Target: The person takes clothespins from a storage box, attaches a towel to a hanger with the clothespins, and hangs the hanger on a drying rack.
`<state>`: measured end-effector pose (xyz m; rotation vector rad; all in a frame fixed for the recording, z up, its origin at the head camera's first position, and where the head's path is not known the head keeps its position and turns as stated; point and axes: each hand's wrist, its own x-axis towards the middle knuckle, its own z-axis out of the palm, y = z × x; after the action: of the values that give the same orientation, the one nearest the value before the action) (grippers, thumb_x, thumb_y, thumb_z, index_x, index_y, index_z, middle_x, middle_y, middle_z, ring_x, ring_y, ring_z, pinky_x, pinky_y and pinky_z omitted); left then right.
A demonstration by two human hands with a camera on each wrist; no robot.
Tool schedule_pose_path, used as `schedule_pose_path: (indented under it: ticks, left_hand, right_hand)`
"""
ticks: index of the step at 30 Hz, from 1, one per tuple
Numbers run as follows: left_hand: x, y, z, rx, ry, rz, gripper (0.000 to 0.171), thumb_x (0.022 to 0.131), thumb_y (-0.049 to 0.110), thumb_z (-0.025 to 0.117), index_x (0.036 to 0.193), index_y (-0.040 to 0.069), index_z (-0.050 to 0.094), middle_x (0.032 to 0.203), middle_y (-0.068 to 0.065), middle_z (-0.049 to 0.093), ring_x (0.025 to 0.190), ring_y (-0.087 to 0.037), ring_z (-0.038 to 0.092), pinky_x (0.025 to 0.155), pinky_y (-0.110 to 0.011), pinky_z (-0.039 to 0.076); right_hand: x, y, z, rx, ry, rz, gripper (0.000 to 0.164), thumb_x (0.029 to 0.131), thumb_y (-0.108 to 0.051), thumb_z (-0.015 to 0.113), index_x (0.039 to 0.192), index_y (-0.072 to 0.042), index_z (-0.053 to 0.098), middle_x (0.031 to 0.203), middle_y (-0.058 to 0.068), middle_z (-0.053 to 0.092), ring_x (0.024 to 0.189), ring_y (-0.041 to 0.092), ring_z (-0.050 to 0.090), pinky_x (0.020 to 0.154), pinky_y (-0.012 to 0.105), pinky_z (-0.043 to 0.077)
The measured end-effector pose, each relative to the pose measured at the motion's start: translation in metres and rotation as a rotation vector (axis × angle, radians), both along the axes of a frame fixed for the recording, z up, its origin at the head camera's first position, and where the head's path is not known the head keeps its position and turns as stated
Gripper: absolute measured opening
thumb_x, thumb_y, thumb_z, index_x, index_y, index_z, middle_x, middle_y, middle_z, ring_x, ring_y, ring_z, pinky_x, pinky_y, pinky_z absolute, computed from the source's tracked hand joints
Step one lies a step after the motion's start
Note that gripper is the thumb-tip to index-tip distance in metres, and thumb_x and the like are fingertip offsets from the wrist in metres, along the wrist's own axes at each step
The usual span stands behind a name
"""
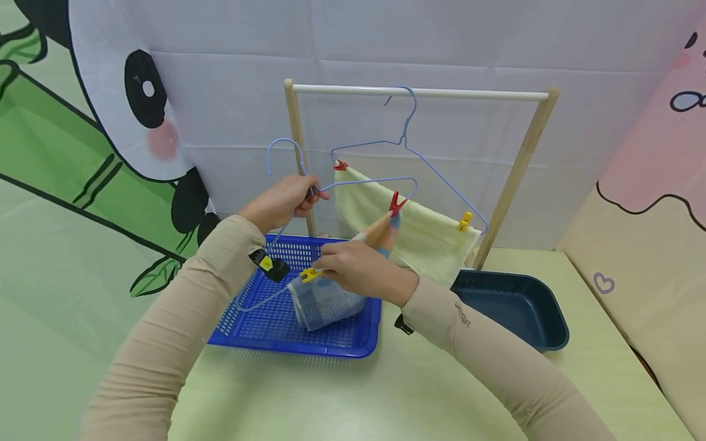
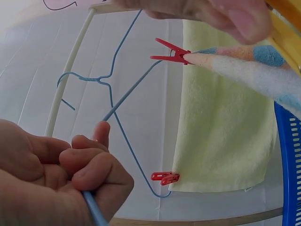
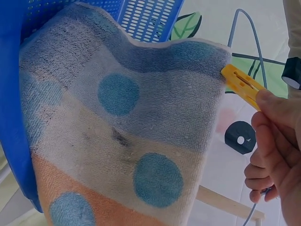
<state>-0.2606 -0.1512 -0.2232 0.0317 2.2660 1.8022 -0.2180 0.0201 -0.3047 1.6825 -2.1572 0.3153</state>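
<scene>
My left hand (image 1: 289, 199) grips a blue wire hanger (image 1: 366, 181) below its hook. A red clothespin (image 2: 176, 52) fastens one corner of a multicoloured dotted towel (image 3: 155, 122) to the hanger's far end. With thumb and fingers, my right hand (image 1: 364, 269) pinches a yellow clothespin (image 3: 242, 87) at another towel corner, beside the hanger's nearer end. Whether this clothespin also bites the wire cannot be told. The towel droops over a blue basket (image 1: 353, 349). Behind it, a pale yellow towel (image 1: 430, 239) hangs from a second blue hanger (image 1: 447, 177).
A wooden rack with a white rod (image 1: 480, 94) stands at the back and carries the second hanger. Red (image 1: 341, 165) and yellow clothespins (image 1: 465, 222) fasten the yellow towel. A dark blue tub (image 1: 513, 306) sits right of the basket on the pale table (image 1: 309, 398).
</scene>
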Motion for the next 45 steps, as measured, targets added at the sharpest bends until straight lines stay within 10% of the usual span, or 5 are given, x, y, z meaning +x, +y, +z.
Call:
schedule_pose_path:
  ticks: [45]
  left_hand:
    - [0.004,-0.005,0.000,-0.173,0.075,-0.052,0.034,0.101,0.020,0.029,0.097,0.000,0.056,0.057,0.003,0.037,0.045,-0.009,0.023,0.054,-0.024,0.024]
  right_hand:
    - [0.001,-0.021,-0.008,0.069,0.089,-0.033,0.032,0.084,-0.011,0.072,0.115,-0.007,0.066,0.102,0.004,0.063,0.095,0.016,0.059,0.085,0.025,0.044]
